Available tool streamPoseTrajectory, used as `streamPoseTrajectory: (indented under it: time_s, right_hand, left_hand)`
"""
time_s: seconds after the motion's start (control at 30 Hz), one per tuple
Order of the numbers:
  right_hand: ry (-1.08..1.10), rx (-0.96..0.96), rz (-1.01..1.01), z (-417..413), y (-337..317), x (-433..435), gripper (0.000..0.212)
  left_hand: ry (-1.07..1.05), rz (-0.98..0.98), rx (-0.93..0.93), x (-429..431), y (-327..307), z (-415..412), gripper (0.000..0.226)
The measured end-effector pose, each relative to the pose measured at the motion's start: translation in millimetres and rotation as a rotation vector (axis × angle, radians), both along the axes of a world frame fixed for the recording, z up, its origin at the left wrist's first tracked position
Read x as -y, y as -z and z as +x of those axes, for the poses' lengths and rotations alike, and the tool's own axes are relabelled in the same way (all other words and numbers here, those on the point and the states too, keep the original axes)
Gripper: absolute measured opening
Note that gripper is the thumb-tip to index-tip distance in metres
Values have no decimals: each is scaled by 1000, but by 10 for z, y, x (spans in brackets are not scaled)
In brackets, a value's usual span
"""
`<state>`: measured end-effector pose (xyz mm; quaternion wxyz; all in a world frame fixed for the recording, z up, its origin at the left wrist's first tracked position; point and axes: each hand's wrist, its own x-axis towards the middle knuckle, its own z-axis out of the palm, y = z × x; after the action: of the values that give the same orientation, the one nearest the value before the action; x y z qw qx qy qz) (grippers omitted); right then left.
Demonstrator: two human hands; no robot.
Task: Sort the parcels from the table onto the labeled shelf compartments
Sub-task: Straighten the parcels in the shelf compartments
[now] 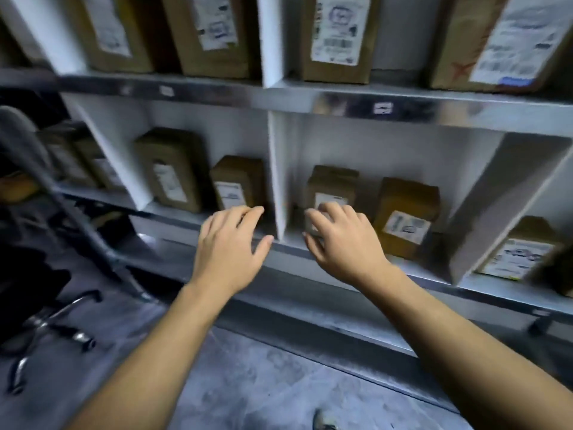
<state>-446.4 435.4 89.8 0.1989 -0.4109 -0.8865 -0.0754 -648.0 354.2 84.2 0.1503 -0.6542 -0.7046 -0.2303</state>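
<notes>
Right hand [341,240] is the nearer one. Its fingers, spread and loosely curved, lie over the lower front of the brown parcel [333,181], which stands upright just right of the white divider [279,181]; grip or mere touch, cannot tell. Left hand [231,243] hovers at the shelf edge [434,279] left of the divider, fingers apart, empty.

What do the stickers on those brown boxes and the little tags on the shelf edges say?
Nothing can be read; the picture is blurred.
Parcel labels: barcodes and print, illegible.
Shelf-edge tags: illegible.
Red X-like mark on the top-right parcel: no words.
</notes>
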Motion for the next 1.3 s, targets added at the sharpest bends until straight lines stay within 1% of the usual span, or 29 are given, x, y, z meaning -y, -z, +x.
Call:
streamPoseTrajectory:
  time_s: [0.2, 0.27, 0.37, 0.47, 0.6, 0.7, 0.87, 1.0, 1.1, 1.3]
  right_hand:
    - [-281, 86, -116, -1416, 327, 127, 45]
    - [-319, 72, -146, -1660, 384, 118, 46]
    - [-427, 64, -184, -2380, 448, 89, 49]
    - [-475, 65, -228, -2970, 530, -17, 50]
    - [-545, 56, -180, -3795, 411, -250, 48]
    - [-630, 51, -159, -4415, 325, -299, 46]
    - [-726, 158, -165, -5245, 349, -261, 50]
    - [-745, 169, -159, -5909, 348, -299, 48]
    - [-712, 152, -153, -6462, 378, -373, 46]
    - [-556, 127, -146, -7359, 396, -411, 47]
  left_hand:
    - [-335, -87, 54, 654, 303, -1083, 53]
    - [-366, -82, 63, 742, 329, -1261, 52]
    - [-499, -67, 78, 817, 348, -1857, 51]
    - [-580, -56, 88, 778, 359, -2370, 51]
    - [-630, 1, 71, 667, 253, -3036, 50]
    - [-700, 2, 103, 690, 259, -3558, 51]
    - [-760, 1, 127, 766, 380, -4194, 51]
    - [-765, 10, 137, 726, 377, -4855, 51]
    - [-723, 0, 125, 652, 345, -5490, 51]
    - [-562, -55, 37, 464, 174, -6629, 51]
